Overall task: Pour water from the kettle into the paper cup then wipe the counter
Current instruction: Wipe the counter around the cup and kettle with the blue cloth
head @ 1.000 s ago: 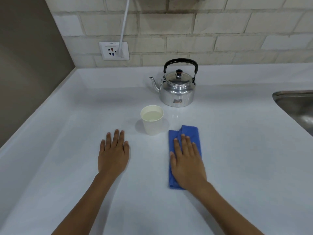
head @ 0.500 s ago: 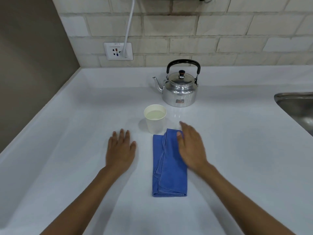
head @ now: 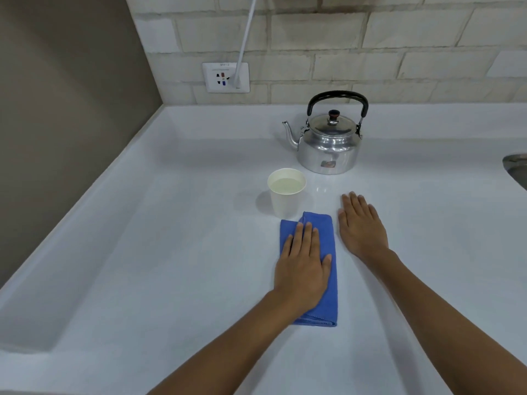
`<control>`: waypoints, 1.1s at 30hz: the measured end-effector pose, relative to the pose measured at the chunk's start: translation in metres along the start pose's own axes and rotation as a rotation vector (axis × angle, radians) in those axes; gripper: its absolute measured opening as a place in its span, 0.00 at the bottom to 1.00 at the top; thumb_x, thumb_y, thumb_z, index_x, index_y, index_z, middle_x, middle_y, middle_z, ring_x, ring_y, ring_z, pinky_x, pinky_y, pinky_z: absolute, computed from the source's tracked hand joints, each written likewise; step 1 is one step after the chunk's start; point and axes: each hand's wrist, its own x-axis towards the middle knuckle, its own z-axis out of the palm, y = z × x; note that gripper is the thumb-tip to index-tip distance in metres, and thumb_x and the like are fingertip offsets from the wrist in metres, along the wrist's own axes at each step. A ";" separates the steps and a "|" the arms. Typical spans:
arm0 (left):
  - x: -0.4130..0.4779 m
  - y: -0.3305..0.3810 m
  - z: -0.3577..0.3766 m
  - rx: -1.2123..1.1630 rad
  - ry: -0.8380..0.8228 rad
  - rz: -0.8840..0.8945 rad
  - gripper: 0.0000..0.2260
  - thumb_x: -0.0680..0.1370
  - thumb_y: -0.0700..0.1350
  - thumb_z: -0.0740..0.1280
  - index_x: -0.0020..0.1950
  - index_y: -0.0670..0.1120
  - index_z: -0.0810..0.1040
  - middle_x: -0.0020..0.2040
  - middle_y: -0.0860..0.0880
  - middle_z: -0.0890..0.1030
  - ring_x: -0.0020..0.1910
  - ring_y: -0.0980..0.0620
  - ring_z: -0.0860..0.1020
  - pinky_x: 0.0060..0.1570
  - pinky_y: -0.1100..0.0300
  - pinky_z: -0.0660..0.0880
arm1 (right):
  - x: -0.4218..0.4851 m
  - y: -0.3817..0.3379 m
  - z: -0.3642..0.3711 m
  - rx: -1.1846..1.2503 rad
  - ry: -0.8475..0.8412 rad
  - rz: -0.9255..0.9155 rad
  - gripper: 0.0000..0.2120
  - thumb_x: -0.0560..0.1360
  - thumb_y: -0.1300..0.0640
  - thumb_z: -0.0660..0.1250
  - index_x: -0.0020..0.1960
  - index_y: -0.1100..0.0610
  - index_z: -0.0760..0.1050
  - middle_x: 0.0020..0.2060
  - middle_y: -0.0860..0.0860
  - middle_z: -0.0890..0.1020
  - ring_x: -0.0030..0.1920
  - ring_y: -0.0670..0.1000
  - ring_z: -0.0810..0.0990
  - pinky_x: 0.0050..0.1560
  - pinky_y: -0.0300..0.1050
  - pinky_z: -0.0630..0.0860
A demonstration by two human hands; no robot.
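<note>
The left hand (head: pixel 303 269) is lying flat, fingers spread narrow, palm pressing down on the folded blue cloth (head: pixel 328 286); it is gripping nothing, only bearing on the fabric. The right hand (head: pixel 360 225) is resting open and flat on the bare counter (head: pixel 171 252) just beside the cloth at its 3 o'clock, holding nothing. The cup (head: pixel 286 196) is standing upright at the cloth's 12 o'clock, its base touching or nearly touching the cloth's far edge, and is showing water close to the rim. The kettle (head: pixel 330 141) is sitting upright at the cup's 1 o'clock, spout pointing left, apart from both hands. Judged from this, the pour is looking done and the wiping is in hand. The main risk: a forward stroke toward 12 o'clock would be pushing the cloth into the cup, and a light paper cup that full is likely to tip or slop. A wide sweep of the right hand toward 12 o'clock could be striking the kettle. Open room is lying to 9 o'clock, where the counter is running clear to the raised edge along the left wall, and toward 6 o'clock near the body. At 3 o'clock the sink (head: pixel 516 169) rim is bounding the run; a cloth carried that far could be dropping in.
</note>
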 end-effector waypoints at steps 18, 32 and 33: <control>0.025 -0.134 -0.038 0.021 0.071 -0.316 0.24 0.82 0.51 0.45 0.76 0.46 0.44 0.78 0.48 0.45 0.76 0.48 0.42 0.73 0.50 0.41 | 0.002 -0.002 0.007 -0.042 0.036 0.006 0.24 0.80 0.53 0.43 0.75 0.58 0.48 0.76 0.55 0.53 0.76 0.54 0.49 0.76 0.51 0.48; 0.050 -0.152 -0.038 -0.041 0.050 -0.065 0.23 0.81 0.54 0.46 0.75 0.53 0.45 0.76 0.57 0.46 0.74 0.58 0.41 0.72 0.61 0.38 | 0.003 -0.002 0.008 -0.069 0.042 0.011 0.24 0.80 0.53 0.43 0.75 0.57 0.46 0.76 0.55 0.52 0.76 0.53 0.48 0.76 0.50 0.48; 0.065 -0.150 -0.039 -0.035 0.046 -0.106 0.23 0.81 0.53 0.46 0.75 0.52 0.46 0.77 0.56 0.47 0.75 0.55 0.42 0.73 0.58 0.39 | 0.003 -0.002 0.008 -0.074 0.043 0.009 0.24 0.80 0.53 0.43 0.75 0.58 0.46 0.76 0.55 0.52 0.76 0.53 0.48 0.76 0.50 0.48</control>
